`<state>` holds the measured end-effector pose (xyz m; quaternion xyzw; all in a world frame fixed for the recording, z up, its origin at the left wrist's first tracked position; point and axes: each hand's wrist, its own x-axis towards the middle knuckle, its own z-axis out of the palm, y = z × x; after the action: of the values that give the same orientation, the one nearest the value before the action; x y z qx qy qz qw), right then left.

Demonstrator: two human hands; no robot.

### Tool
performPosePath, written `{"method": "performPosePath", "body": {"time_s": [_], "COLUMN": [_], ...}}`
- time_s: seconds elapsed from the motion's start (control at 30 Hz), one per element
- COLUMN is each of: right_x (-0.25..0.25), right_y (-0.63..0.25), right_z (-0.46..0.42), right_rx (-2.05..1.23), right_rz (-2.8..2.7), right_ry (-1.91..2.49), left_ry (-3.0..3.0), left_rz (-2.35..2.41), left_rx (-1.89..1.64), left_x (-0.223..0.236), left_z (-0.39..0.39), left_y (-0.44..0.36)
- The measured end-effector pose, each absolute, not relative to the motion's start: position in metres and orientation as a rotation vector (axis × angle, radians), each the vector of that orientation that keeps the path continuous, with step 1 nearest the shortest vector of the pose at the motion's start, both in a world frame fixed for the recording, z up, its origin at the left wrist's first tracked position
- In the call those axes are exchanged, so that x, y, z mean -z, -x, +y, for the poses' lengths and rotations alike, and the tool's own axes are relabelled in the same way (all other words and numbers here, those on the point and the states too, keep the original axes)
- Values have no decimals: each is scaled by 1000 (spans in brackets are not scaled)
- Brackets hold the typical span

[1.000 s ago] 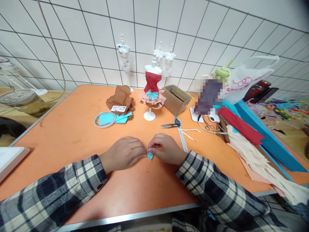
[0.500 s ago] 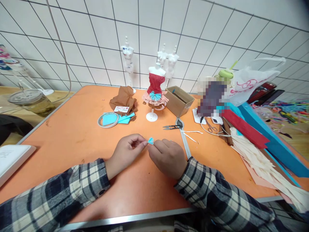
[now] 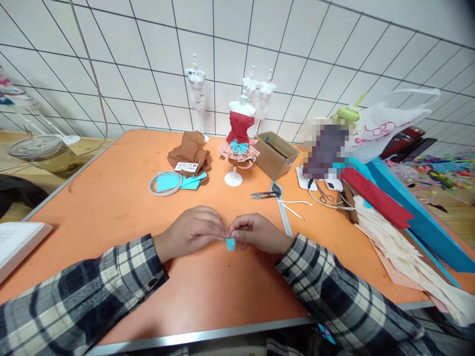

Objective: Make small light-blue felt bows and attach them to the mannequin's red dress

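Pinching a blue scrap (image 3: 230, 244), my left hand (image 3: 198, 231) and right hand (image 3: 261, 233) meet over the orange tabletop (image 3: 200, 291), facing white wall tiles (image 3: 233, 29).

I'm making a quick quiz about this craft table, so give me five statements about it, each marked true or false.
1. The left hand and right hand meet at a small blue piece. True.
2. The front dress form wears a green bodice. False: it is red.
3. A blue bow sits on the front of the pink ruffled skirt. True.
4. The black snips are inside the cardboard box. False: they lie on the orange table.
5. Blue paper shows through the pale ring. True.
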<state>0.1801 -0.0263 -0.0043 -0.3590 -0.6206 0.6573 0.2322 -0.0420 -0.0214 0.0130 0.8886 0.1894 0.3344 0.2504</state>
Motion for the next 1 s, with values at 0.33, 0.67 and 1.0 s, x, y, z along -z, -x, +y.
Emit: {"method": "performPosePath", "body": {"time_s": [0.33, 0.67, 1.0], "right_x": [4, -2, -8], "right_y": [-181, -184, -182], "right_z": [-30, -35, -39], "right_rx": [-541, 29, 204], "right_rz": [-2466, -2715, -2699], "right_ry": [1086, 892, 812], "left_ry": [-2937, -2908, -2719], "left_rz": [623, 778, 971], "left_rx": [-630, -558, -616], "left_x": [-8, 2, -2], "left_z": [-22, -24, -27], "left_y": [41, 38, 31]}}
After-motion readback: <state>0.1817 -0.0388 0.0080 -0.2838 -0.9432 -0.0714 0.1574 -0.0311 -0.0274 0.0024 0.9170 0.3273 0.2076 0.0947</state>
